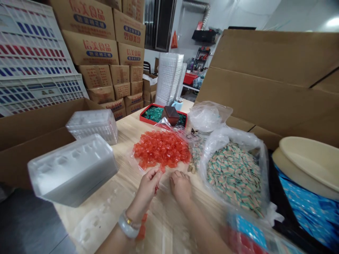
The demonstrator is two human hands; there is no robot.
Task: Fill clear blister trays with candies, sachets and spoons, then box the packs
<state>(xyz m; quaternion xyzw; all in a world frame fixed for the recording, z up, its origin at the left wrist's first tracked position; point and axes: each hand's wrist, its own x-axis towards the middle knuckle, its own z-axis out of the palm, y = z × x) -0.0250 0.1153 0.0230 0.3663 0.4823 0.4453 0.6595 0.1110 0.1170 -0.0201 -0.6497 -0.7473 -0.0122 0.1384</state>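
The left hand (147, 185) has its fingertips pressed together in a pinch, apparently on a single red wrapped candy, at the near edge of the heap of red wrapped candies (162, 149). That heap lies just ahead of the hand on a clear plastic bag (141, 162). The right hand (180, 187) is just beside it, fingers curled down towards the wooden surface (127, 141); whether it holds anything cannot be told.

Right of that hand, an open bag of striped green-and-cream wrapped candies (234, 176) slumps against the heap, with a few loose pieces between them. Left of the left hand sits a blurred stack of clear plastic trays (72, 169).

The likeliest trouble is mixing — the red heap has no wall around it, so a careless sweep of either hand could push red pieces into the striped ones. A jade-like bangle (128, 225) on the left wrist could also snag the bag's edge.
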